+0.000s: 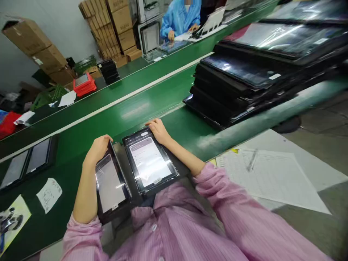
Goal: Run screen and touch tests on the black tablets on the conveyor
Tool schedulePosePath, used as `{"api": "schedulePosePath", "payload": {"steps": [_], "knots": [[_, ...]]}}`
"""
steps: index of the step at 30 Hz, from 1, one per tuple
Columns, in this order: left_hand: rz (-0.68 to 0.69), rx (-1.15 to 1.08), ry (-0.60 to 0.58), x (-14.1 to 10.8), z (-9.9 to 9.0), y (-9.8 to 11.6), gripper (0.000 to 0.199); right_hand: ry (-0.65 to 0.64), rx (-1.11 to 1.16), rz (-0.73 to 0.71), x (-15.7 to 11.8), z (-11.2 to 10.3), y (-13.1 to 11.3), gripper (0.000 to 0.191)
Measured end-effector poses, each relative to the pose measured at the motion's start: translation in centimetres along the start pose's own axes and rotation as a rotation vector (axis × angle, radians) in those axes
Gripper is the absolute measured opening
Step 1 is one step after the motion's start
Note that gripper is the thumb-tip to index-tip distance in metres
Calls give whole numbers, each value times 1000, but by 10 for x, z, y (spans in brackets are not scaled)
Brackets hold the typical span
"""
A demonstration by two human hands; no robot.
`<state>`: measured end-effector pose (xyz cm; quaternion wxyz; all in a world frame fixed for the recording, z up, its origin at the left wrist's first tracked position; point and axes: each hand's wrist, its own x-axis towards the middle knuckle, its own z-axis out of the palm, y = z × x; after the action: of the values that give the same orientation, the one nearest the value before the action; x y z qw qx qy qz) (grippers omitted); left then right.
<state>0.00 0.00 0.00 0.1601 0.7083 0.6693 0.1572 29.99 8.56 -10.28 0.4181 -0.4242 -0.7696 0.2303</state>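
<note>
There were two framed screens by the person's two hands: one left screen at the left hand, one right screen at the right hand. Two more panels lay leftward, with one handwritten note. Beyond were one red stack, one black stack and one co-worker. The big dark pile was too blurred to count.

Bench: we are seeing a green surface
Right: we are finding stacked dark panels
Left: we are noticing two framed screens, a handwritten note, a yellow sheet
</note>
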Motion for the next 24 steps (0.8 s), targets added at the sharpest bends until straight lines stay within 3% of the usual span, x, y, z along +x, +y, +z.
{"api": "schedulePosePath", "payload": {"steps": [6,11,16,22,24], "knots": [[53,183,-112,5,16,-9,76,20,-37,196,5,5,-2,50],[137,366,-156,-3,42,10,61,33,42,283,2,4,-8,46],[104,437,-164,-7,59,23,59,-26,231,352,13,-7,-10,60],[40,335,-83,-10,57,-4,65,-223,853,381,33,-18,-12,70],[-75,314,-30,-14,47,-19,64,-183,787,405,32,-18,-11,70]]}}
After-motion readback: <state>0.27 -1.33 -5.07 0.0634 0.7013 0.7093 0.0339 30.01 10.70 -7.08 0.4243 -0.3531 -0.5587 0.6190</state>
